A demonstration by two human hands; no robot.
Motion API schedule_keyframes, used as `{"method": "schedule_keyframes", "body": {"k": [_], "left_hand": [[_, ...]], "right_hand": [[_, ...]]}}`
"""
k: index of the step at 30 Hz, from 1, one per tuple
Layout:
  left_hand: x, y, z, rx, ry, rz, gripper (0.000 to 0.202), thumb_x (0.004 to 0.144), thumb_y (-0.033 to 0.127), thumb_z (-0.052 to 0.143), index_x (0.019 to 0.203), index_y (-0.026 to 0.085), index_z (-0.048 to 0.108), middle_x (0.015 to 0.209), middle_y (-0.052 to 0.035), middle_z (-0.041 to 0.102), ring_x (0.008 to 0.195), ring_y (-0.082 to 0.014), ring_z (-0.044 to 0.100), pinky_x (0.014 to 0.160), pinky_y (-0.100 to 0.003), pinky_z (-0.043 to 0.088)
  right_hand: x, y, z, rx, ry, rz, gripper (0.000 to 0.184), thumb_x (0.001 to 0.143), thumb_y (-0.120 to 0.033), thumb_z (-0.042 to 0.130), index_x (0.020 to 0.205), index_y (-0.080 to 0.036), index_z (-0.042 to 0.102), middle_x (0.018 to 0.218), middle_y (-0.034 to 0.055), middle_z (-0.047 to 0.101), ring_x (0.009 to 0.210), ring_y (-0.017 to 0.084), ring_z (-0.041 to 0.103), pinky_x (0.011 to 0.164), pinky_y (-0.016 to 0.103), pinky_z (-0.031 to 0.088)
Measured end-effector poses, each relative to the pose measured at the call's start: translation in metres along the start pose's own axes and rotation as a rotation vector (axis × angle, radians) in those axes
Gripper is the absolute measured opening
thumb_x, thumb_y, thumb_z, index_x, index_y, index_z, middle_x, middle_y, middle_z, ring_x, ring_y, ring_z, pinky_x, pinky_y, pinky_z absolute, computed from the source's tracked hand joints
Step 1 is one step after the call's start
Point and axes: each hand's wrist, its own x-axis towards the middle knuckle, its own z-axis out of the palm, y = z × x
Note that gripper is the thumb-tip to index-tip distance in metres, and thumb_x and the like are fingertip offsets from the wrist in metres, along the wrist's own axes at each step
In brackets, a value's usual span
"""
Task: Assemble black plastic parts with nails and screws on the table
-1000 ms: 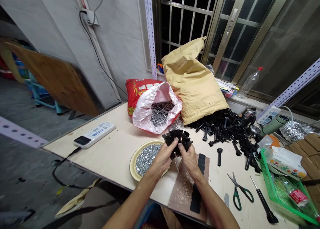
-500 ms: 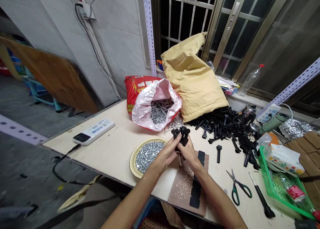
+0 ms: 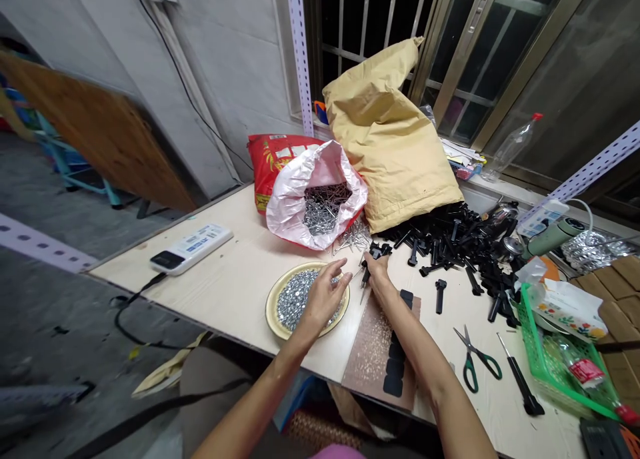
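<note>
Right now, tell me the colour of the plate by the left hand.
The plate by the left hand is pale yellow, best seen in the head view.

Pairs, singles and heaps past counting

Hands, centre: two, one left hand and one right hand. Bags, upper middle: two, one red bag and one tan bag. Below them, one round dish. Lower right: one pair of scissors, one screwdriver, one green basket. Black parts, right of centre: too many to count.

Table with scissors, black parts
</note>
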Motion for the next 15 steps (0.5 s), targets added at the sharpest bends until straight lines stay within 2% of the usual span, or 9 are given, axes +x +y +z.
{"method": "schedule_keyframes", "body": {"k": [3,5,7,9,11,13,15], "left_hand": [[-0.003,-0.005,-0.01,0.096,0.031,0.045,0.041,0.077,0.043,0.054,0.107,0.017,0.064,0.118,-0.0145,0.062,0.102,-0.0252,0.061,0.079,-0.038,0.053],[-0.006,-0.009,-0.02,0.153,0.059,0.08,0.039,0.079,0.043,0.052,0.105,0.018,0.066,0.116,-0.013,0.063,0.104,-0.0252,0.06,0.082,-0.038,0.052],[-0.009,-0.015,-0.031,0.231,0.088,0.129,0.035,0.08,0.042,0.05,0.102,0.02,0.067,0.113,-0.0111,0.065,0.105,-0.0253,0.059,0.087,-0.039,0.049],[-0.013,-0.022,-0.041,0.332,0.111,0.189,0.031,0.082,0.038,0.048,0.098,0.021,0.068,0.107,-0.0091,0.068,0.102,-0.0252,0.06,0.091,-0.041,0.046],[-0.018,-0.029,-0.048,0.443,0.11,0.234,0.028,0.084,0.033,0.046,0.094,0.022,0.069,0.1,-0.008,0.069,0.095,-0.0252,0.06,0.09,-0.041,0.045],[-0.022,-0.035,-0.051,0.566,0.081,0.251,0.028,0.085,0.03,0.045,0.091,0.022,0.07,0.092,-0.0082,0.069,0.089,-0.0255,0.059,0.085,-0.041,0.046],[-0.027,-0.039,-0.05,0.692,0.023,0.246,0.028,0.085,0.028,0.045,0.089,0.022,0.071,0.085,-0.0088,0.067,0.084,-0.0256,0.056,0.081,-0.039,0.045]], "right_hand": [[0.001,0.003,0.0,-0.1,0.008,-0.005,0.063,0.075,-0.033,0.057,0.131,-0.008,0.04,0.109,0.016,0.063,0.104,0.025,0.058,0.086,0.038,0.048],[-0.005,0.001,-0.01,-0.151,0.0,-0.025,0.065,0.076,-0.031,0.057,0.134,-0.009,0.038,0.118,0.0176,0.057,0.111,0.026,0.054,0.09,0.04,0.045],[-0.015,-0.005,-0.026,-0.312,-0.077,-0.134,0.058,0.079,-0.025,0.054,0.134,-0.013,0.041,0.126,0.0171,0.052,0.115,0.027,0.05,0.093,0.042,0.042],[-0.024,-0.014,-0.041,-0.596,-0.273,-0.356,0.045,0.084,-0.016,0.047,0.129,-0.02,0.049,0.128,0.0137,0.052,0.112,0.027,0.049,0.091,0.042,0.042],[-0.029,-0.023,-0.05,-0.876,-0.536,-0.623,0.039,0.088,-0.011,0.042,0.121,-0.026,0.057,0.126,0.0095,0.054,0.106,0.024,0.051,0.086,0.039,0.044],[-0.03,-0.03,-0.05,-1.026,-0.739,-0.826,0.036,0.089,-0.01,0.043,0.113,-0.028,0.062,0.127,0.0071,0.054,0.101,0.023,0.051,0.081,0.036,0.045],[-0.028,-0.034,-0.043,-1.118,-0.872,-0.964,0.031,0.089,-0.009,0.046,0.107,-0.026,0.064,0.125,0.0075,0.056,0.095,0.022,0.052,0.076,0.034,0.045]]}}
